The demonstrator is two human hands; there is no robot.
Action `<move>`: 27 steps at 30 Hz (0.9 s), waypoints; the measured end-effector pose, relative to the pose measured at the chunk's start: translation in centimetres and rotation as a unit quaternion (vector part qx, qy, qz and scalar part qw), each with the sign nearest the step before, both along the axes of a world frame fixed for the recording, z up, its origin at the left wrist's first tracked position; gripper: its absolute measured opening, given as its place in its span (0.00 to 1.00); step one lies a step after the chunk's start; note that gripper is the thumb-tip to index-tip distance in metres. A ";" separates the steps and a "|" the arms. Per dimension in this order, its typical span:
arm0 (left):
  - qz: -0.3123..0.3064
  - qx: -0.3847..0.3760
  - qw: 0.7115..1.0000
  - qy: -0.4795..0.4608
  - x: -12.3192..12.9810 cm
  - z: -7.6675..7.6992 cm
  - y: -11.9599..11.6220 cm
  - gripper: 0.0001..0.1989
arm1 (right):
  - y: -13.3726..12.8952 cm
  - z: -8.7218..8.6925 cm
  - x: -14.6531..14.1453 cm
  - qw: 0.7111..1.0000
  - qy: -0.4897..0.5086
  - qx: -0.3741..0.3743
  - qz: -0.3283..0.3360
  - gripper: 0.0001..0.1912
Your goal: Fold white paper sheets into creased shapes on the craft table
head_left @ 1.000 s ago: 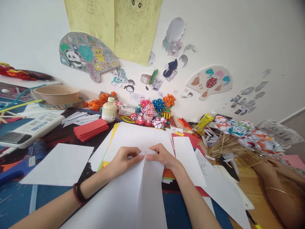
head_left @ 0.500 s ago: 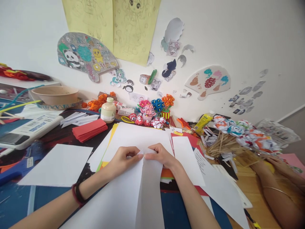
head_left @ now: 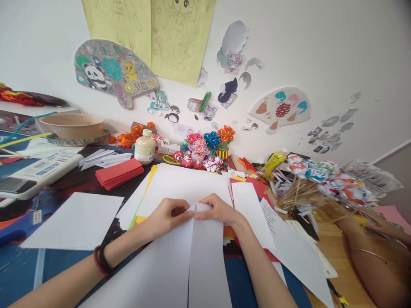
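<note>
A white wall [head_left: 337, 55] is rising behind the table [head_left: 348, 273].
Yellow drawings [head_left: 181, 45] and fan-shaped panels [head_left: 112, 70] are hanging on it; at far right, a grey lower section [head_left: 401, 167] is showing.

The table [head_left: 19, 273] presents a blue and black surface at left and centre, wood-grained at right. Lying directly on it: a red paper stack [head_left: 119, 174], a capped bottle [head_left: 145, 149], a white sheet [head_left: 73, 220], and a blue tool [head_left: 23, 229], apparently a glue gun, cropped at the left edge.
</note>
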State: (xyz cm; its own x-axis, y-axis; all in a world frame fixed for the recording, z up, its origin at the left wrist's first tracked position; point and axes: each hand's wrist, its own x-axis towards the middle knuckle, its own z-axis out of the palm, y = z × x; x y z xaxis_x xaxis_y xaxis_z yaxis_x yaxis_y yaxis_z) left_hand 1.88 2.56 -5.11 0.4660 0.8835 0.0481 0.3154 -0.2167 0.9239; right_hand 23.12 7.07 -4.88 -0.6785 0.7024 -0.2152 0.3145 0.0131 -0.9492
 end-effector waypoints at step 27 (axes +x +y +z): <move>0.032 0.031 0.999 -0.030 -0.2 -0.2 0.0 0.15 | -0.3 -0.1 -0.8 0.994 0.087 -0.034 -0.049 0.17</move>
